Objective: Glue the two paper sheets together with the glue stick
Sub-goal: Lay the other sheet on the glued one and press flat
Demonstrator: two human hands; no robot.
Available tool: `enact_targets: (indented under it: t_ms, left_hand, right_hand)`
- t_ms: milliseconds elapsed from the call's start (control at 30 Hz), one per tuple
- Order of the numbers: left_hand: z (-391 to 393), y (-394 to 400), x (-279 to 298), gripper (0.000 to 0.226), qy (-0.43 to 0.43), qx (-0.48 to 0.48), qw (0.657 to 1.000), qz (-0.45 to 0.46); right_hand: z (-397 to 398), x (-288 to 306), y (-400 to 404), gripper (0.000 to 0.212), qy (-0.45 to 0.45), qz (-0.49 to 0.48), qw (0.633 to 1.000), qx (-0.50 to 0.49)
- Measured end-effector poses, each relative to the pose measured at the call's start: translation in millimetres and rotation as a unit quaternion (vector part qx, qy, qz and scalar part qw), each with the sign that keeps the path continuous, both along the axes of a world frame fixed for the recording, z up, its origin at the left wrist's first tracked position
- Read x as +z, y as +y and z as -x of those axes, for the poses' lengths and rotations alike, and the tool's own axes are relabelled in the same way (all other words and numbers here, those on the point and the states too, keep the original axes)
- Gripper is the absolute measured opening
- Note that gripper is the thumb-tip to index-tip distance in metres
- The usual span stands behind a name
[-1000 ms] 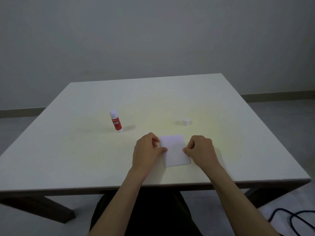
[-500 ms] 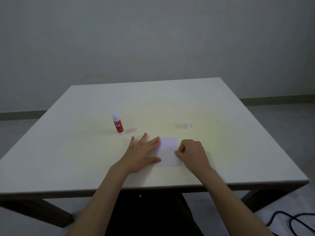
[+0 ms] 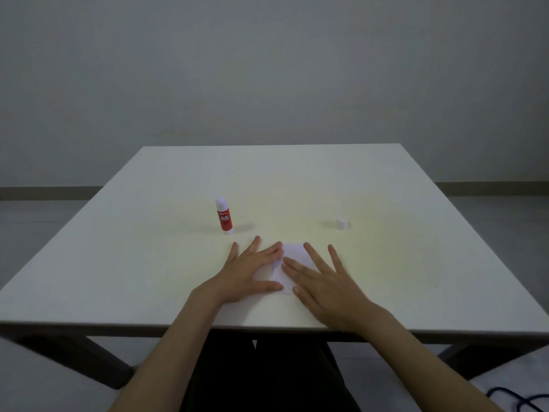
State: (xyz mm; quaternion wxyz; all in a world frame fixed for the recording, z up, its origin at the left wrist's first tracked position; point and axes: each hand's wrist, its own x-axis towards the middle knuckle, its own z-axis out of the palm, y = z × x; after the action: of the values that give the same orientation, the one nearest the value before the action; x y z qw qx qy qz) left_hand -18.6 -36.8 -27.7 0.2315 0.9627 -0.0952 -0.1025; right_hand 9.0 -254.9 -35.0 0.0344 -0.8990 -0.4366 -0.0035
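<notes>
A small white paper [image 3: 292, 253] lies flat near the table's front edge; I cannot tell one sheet from two. My left hand [image 3: 249, 270] rests flat on its left part, fingers spread. My right hand [image 3: 322, 278] lies flat over its right part, fingers spread too. Both palms hide much of the paper. The red glue stick [image 3: 224, 217] stands upright and uncapped to the back left of the paper, apart from my hands. Its white cap [image 3: 341, 223] sits on the table to the back right.
The white table [image 3: 148, 263] is square, with its front edge just below my wrists. A dark cable [image 3: 514, 396] lies on the floor at the bottom right.
Both hands went from curled fists pinching the paper's side edges to flat, spread palms pressing on top of it. The left opened first, then the right.
</notes>
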Motion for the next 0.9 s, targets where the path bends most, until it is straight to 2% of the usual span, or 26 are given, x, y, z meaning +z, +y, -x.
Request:
enact_targets:
  t_ms: [200, 467, 700, 900]
  left_hand:
    - [-1, 0, 0, 0.079, 0.002, -0.001, 1.0, -0.016]
    - [-3, 1, -6, 0.08, -0.009, -0.003, 1.0, -0.012]
    - [0, 1, -2, 0.078, -0.001, 0.0, 1.0, -0.004]
    - [-1, 0, -3, 0.079, -0.001, -0.005, 1.0, -0.018]
  right_hand:
    - [-18, 7, 16, 0.056, 0.02, 0.012, 0.998, -0.061]
    - [22, -1, -5, 0.066, 0.024, 0.006, 1.0, 0.016]
    - [-26, 6, 6, 0.062, 0.062, 0.011, 0.993, -0.101]
    - [17, -3, -13, 0.072, 0.034, 0.001, 0.999, -0.036]
